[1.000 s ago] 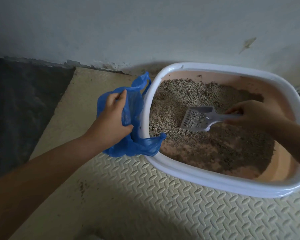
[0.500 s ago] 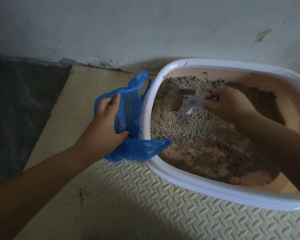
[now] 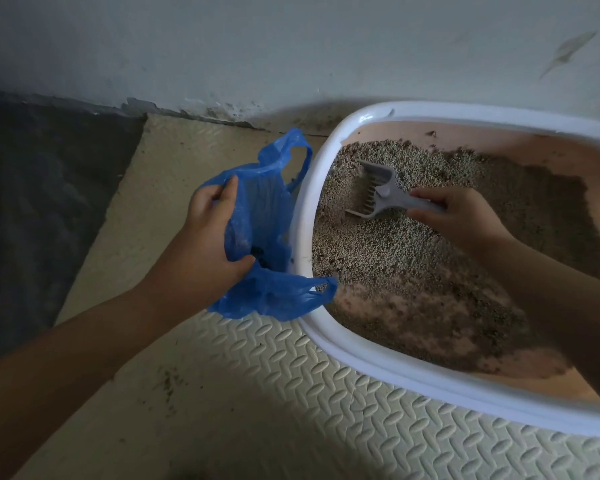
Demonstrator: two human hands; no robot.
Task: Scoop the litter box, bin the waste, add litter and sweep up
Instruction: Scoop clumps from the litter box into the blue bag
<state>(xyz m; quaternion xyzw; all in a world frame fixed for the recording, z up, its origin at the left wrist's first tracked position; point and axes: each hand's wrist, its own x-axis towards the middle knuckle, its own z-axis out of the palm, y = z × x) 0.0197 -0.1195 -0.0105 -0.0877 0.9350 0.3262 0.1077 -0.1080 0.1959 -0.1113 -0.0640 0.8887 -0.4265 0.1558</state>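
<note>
Cream embossed mat (image 3: 291, 393), grey wall (image 3: 291, 46); left hand (image 3: 205, 244) pinches bag (image 3: 267, 216), right hand (image 3: 461, 220) grips scoop (image 3: 378, 192)

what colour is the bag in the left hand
Blue, a thin see-through plastic bag, gripped by the left hand; only the head view shows it.

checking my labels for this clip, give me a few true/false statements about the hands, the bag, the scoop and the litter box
1. The left hand grips the blue bag. True.
2. The scoop lies on the mat. False: the right hand holds it in the litter.
3. Litter covers the whole floor of the litter box. False: bare pink floor shows at the near side.
4. The litter box stands on the mat. True.
</note>
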